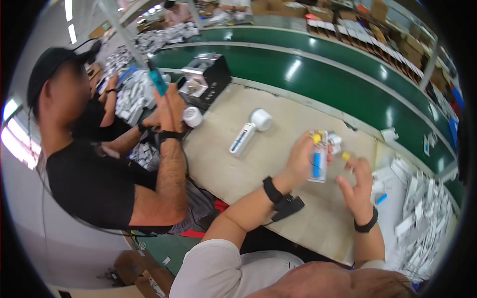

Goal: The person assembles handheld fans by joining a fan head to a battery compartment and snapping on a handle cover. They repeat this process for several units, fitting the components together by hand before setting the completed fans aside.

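My left hand (299, 161) grips a white handheld fan body with a blue stripe (318, 164), held upright above the beige worktable (278, 144). My right hand (358, 184) is beside it with fingers spread, a small yellow piece (346, 156) at its fingertips. Another yellow piece (316, 138) sits at the top of the held fan. A second white and blue fan (244, 137) lies on the table, its round head (261, 119) pointing away.
A co-worker in a black shirt (89, 184) sits at my left, holding a teal item (159, 82) up. A roll of white tape (193, 116), a black machine (206, 74), a green conveyor belt (323, 69) and a heap of white parts (422, 208) at right.
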